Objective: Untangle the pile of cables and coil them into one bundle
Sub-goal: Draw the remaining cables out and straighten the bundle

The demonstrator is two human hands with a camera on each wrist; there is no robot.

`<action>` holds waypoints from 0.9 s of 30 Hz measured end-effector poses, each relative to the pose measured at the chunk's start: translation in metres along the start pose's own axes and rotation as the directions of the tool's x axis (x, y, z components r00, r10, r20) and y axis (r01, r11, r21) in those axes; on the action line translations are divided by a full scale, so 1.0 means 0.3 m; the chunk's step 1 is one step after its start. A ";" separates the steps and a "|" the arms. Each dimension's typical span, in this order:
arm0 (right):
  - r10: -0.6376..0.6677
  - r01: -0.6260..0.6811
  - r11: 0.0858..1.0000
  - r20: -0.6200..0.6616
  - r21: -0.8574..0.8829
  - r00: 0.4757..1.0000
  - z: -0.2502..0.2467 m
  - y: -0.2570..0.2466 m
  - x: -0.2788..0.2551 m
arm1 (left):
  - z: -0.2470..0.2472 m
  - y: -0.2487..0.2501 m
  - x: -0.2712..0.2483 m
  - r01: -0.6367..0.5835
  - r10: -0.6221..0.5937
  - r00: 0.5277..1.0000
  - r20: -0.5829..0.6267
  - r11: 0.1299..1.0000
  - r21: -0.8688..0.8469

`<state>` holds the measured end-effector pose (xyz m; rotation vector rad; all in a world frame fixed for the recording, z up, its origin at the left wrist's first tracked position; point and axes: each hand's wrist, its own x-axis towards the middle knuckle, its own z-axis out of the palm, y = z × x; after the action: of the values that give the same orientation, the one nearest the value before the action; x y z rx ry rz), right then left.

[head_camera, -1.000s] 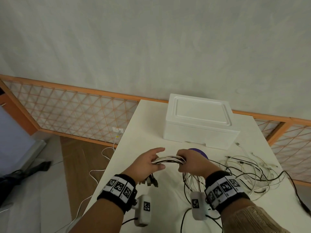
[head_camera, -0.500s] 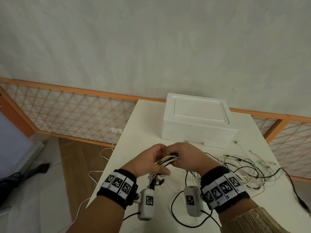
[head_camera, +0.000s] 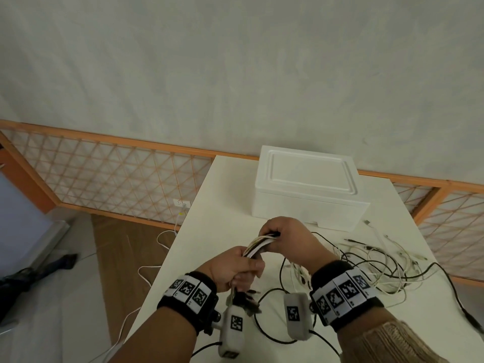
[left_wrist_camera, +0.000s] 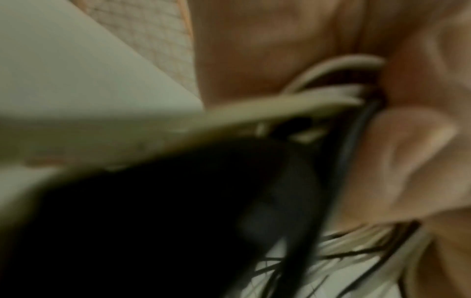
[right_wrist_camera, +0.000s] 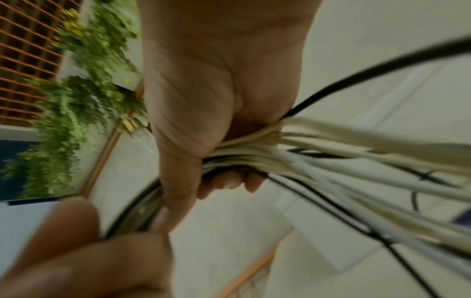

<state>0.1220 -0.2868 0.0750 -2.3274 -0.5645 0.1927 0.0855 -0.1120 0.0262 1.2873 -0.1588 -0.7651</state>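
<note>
A bundle of white and black cables (head_camera: pixel 258 246) spans between my two hands above the white table (head_camera: pixel 209 218). My left hand (head_camera: pixel 235 268) grips its near end, with plugs (head_camera: pixel 246 301) hanging below the fist. My right hand (head_camera: pixel 282 237) grips the bundle farther away, fingers curled round it; the right wrist view shows the cables (right_wrist_camera: pixel 318 161) fanning out of that fist (right_wrist_camera: pixel 221 121). The left wrist view is blurred, with cables (left_wrist_camera: pixel 318 100) against the palm. Loose tangled cables (head_camera: pixel 379 265) trail from the bundle across the table to the right.
A white foam box (head_camera: pixel 309 189) stands at the back of the table. A black cable (head_camera: pixel 461 307) runs to the right edge. White cables (head_camera: pixel 157 265) hang off the left edge to the floor by an orange lattice fence (head_camera: pixel 110 176).
My hands have drawn closer together and turned: the right hand rose away from me while the left dropped toward me, so the bundle now runs diagonally. The camera view shifted slightly.
</note>
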 end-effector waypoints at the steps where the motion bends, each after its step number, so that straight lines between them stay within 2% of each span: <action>1: 0.026 -0.025 0.999 -0.005 0.025 1.000 0.015 0.021 -0.005 | -0.003 0.001 -0.004 0.008 -0.008 1.000 0.028 1.000 -0.017; 4: 0.136 -0.134 0.989 -0.047 0.058 0.990 0.071 0.092 -0.021 | -0.008 0.007 -0.013 -0.018 0.021 0.998 0.056 0.998 -0.059; 7: 0.232 -0.218 0.965 -0.093 0.146 0.968 0.124 0.131 -0.038 | -0.002 0.023 -0.006 -0.139 0.140 0.990 -0.003 0.977 -0.160; 9: 0.260 -0.239 0.944 -0.067 0.226 0.963 0.146 0.129 -0.044 | 0.000 0.033 0.002 -0.209 0.199 0.978 -0.068 0.957 -0.203; 12: 0.270 -0.250 0.925 -0.033 0.288 0.962 0.153 0.114 -0.048 | -0.007 0.034 0.013 -0.234 0.214 0.972 -0.102 0.932 -0.277; 15: 0.293 -0.280 0.941 -0.044 0.188 0.955 0.150 0.103 -0.043 | -0.012 0.028 0.010 -0.246 0.224 0.969 -0.104 0.920 -0.305; 18: 0.294 -0.290 0.956 -0.105 0.045 0.950 0.153 0.092 -0.026 | -0.016 0.014 0.005 -0.251 0.247 0.967 -0.058 0.897 -0.363; 21: 0.317 -0.325 0.944 -0.129 -0.048 0.940 0.156 0.088 -0.007 | -0.012 0.007 0.001 -0.226 0.230 0.973 -0.028 0.916 -0.330; 25: 0.355 -0.367 0.925 -0.122 -0.098 0.927 0.150 0.096 -0.004 | -0.007 0.010 0.012 -0.197 0.168 0.978 -0.121 0.937 -0.288; 27: 0.298 -0.323 0.936 -0.173 -0.139 0.939 0.140 0.091 -0.016 | 0.000 0.015 0.021 -0.225 0.173 0.966 -0.190 0.927 -0.299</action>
<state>0.1149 -0.2805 0.0257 -2.5591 -0.1368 0.1205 0.0921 -0.1155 0.0283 1.0000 -0.0324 -0.4853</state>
